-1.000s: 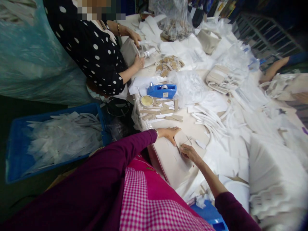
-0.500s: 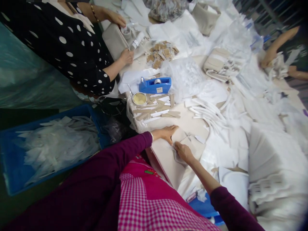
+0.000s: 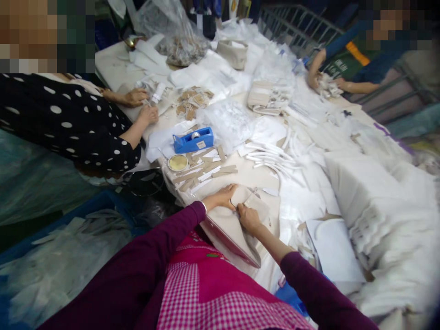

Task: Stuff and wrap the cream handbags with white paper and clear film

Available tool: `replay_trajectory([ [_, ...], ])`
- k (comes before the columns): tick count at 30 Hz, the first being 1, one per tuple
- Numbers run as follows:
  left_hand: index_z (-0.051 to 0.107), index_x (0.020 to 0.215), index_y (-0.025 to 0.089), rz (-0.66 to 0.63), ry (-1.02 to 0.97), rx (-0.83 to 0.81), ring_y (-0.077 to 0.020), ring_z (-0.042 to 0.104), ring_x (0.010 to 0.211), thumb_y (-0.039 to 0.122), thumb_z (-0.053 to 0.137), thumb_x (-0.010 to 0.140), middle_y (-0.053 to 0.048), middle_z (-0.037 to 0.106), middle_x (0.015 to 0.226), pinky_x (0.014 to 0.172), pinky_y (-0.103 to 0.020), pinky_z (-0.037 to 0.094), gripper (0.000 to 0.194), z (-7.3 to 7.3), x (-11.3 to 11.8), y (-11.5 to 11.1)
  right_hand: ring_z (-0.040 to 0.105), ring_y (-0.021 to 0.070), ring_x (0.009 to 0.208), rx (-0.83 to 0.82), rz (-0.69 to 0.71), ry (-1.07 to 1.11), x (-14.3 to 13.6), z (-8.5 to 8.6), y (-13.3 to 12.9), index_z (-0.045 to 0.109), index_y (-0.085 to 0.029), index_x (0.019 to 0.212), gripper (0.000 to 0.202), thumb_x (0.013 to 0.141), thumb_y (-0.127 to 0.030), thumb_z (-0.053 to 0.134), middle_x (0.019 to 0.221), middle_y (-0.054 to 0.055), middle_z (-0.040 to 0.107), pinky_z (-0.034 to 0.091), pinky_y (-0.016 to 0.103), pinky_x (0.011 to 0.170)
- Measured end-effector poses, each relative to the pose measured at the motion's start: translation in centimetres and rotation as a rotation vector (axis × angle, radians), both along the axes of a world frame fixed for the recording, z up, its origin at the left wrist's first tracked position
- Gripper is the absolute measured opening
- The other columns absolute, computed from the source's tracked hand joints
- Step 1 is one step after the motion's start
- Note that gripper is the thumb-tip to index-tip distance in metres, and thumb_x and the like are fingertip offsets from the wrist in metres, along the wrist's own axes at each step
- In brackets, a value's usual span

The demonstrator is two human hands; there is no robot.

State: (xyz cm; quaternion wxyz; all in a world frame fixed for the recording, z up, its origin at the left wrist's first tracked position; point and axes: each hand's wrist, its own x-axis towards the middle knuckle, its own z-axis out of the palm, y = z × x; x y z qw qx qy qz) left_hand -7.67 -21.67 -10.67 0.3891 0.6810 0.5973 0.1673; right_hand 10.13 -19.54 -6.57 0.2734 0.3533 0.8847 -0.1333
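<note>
Crate, far left: the blue crate (image 3: pixel 94 198) holds pale scraps below table level. A light part pushed off the near-left edge could fall and mix with them.
Paste dish, left edge: the round dish (image 3: pixel 178 162) of yellow matter sits uncovered near the table edge. A sleeve brushing it could tip it or smear its contents on pale material.
Strips: beige and white strips (image 3: pixel 224 170) lie loose and overlapping beside the dish. A passing forearm could scatter them.
Tape dispenser: the blue dispenser (image 3: pixel 193 140) stands behind the strips, apart from both hands.
Left hand: the left hand (image 3: pixel 222 198) lies on the flap's left side, thumb and fingers spread apart. Uneven pressure here could skew the flap.
Workpiece: the beige piece (image 3: pixel 223 225) lies at the near table edge, directly before the wearer; its lower edge is raised. Its weight or a pull could drag it off line. The rounded flap (image 3: pixel 241 195) could crease between the hands.
Right hand: the right hand (image 3: pixel 249 219) has its fingers curled in at the flap; what they pinch, if anything, cannot be told. A slip could mark the surface.
White cords, right: the cords (image 3: pixel 271 158) lie bunched behind the workpiece. Contact could tangle them.
</note>
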Motion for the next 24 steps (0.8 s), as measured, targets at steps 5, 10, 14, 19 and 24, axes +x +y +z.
replay_trajectory([
  [5,0.024,0.139,0.013,-0.029,0.381,0.123,-0.0369,0.012,0.140,0.030,0.073,0.066,-0.022,0.020,0.150,0.111,-0.056,0.011,0.090,3.0,2.3,-0.2,0.063,0.0216,0.093,-0.002,-0.081,0.087,1.0,0.7,-0.8,0.045,-0.017,0.112,0.030,0.093,-0.014,0.023,0.108,0.013,0.063,0.043,0.030,0.073],
  [10,0.048,0.120,0.013,-0.230,0.375,0.298,-0.0221,0.037,0.130,0.005,0.043,0.080,-0.014,0.049,0.132,0.109,-0.038,0.028,0.041,4.0,5.0,-1.8,0.062,0.0209,0.096,-0.014,-0.182,0.216,2.4,1.2,-0.9,0.044,-0.018,0.119,0.033,0.090,-0.014,0.031,0.113,0.012,0.062,0.043,0.028,0.075],
  [14,0.045,0.125,0.017,-0.221,0.299,0.274,-0.0214,0.036,0.130,0.010,0.051,0.078,-0.011,0.044,0.138,0.109,-0.039,0.029,0.048,3.7,4.4,-2.4,0.060,0.0194,0.094,-0.075,-0.296,0.431,3.6,1.7,-0.8,0.050,-0.017,0.114,0.030,0.087,-0.016,0.038,0.106,0.010,0.065,0.041,0.027,0.078],
  [19,0.042,0.131,0.022,-0.213,0.245,0.194,-0.0205,0.030,0.134,0.015,0.051,0.080,-0.009,0.038,0.144,0.111,-0.040,0.025,0.052,4.4,3.9,-2.3,0.057,0.0167,0.085,-0.117,-0.492,0.770,5.8,2.5,-0.2,0.058,-0.017,0.091,0.019,0.079,-0.019,0.044,0.092,0.007,0.064,0.043,0.027,0.079],
  [24,0.042,0.132,0.023,-0.154,0.272,0.134,-0.0217,0.026,0.137,0.026,0.048,0.086,-0.010,0.033,0.147,0.112,-0.042,0.021,0.046,5.2,4.4,-2.6,0.056,0.0221,0.099,0.135,-1.108,0.888,10.6,0.5,-2.2,0.056,-0.015,0.106,0.038,0.080,-0.027,0.032,0.101,0.013,0.062,0.046,0.036,0.083],
])
